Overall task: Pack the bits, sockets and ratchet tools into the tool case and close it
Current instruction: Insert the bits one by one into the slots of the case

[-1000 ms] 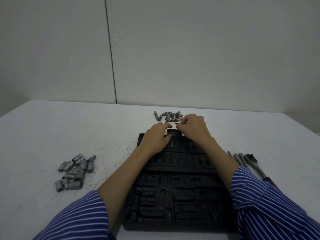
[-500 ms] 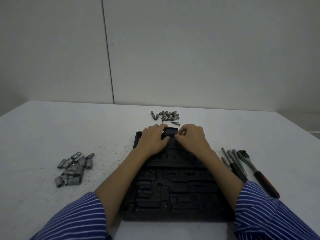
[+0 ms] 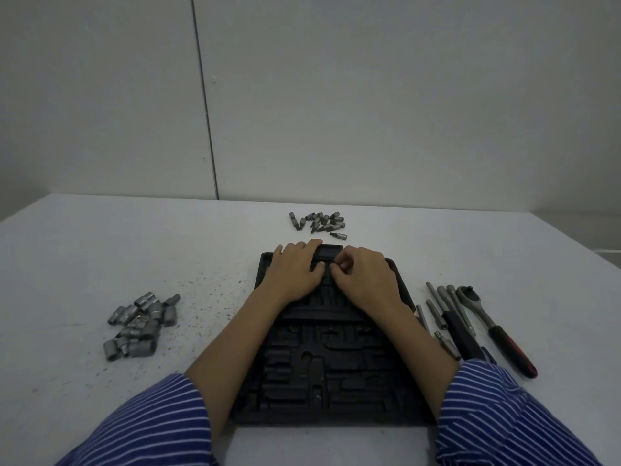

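Observation:
The black tool case [image 3: 336, 375] lies open in front of me, its moulded slots showing. My left hand [image 3: 295, 274] rests flat on the far part of the case, fingers reaching the far rim. My right hand [image 3: 366, 280] sits beside it with fingertips curled together, pinching a small bit down at a slot in the far rows. The bit is mostly hidden by the fingers. A pile of loose bits [image 3: 319, 222] lies on the table beyond the case. Sockets [image 3: 141, 324] are heaped at the left. The red-handled ratchet [image 3: 494, 327] lies at the right.
Several extension bars [image 3: 447, 304] and a black-handled driver [image 3: 462, 334] lie between the case and the ratchet. One bit [image 3: 338, 235] lies apart from the pile, just past the case's far edge. Dark specks dot the white table [image 3: 84, 250] left of the case.
My right hand has drawn back from the bit pile to the far rows of the case. The left hand has stayed on the case's far part.

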The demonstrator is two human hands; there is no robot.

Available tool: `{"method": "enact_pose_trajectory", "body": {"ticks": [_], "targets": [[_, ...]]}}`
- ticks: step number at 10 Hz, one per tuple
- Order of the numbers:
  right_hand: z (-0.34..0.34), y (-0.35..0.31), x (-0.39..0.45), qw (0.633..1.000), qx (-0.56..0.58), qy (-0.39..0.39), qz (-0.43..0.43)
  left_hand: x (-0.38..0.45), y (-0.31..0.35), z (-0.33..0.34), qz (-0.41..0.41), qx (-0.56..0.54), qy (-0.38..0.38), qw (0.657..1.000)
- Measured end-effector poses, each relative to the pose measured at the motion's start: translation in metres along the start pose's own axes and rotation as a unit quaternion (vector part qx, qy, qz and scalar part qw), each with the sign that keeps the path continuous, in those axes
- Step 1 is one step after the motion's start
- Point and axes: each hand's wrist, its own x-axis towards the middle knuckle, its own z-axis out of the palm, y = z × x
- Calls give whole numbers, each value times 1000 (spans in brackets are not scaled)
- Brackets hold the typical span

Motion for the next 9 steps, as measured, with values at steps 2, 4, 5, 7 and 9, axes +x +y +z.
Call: {"method": "enact_pose_trajectory", "body": {"ticks": [2, 4, 5, 7, 9], "targets": [[-2, -2, 0, 1000, 2, -2, 2, 0, -1, 0, -1, -7, 1, 1000], [-4, -1, 0, 999, 30, -10, 15, 1, -1, 0, -1, -5, 0, 1000], [-5, 0, 0, 999, 35, -14, 20, 0, -1, 0, 0, -4, 1, 1000], [-4, 2, 0, 998, 49, -15, 19, 0, -1, 0, -1, -2, 1, 1000], [-3, 6, 3, 994, 99, -18, 31, 0, -1, 0, 0, -2, 3, 1000]]}}
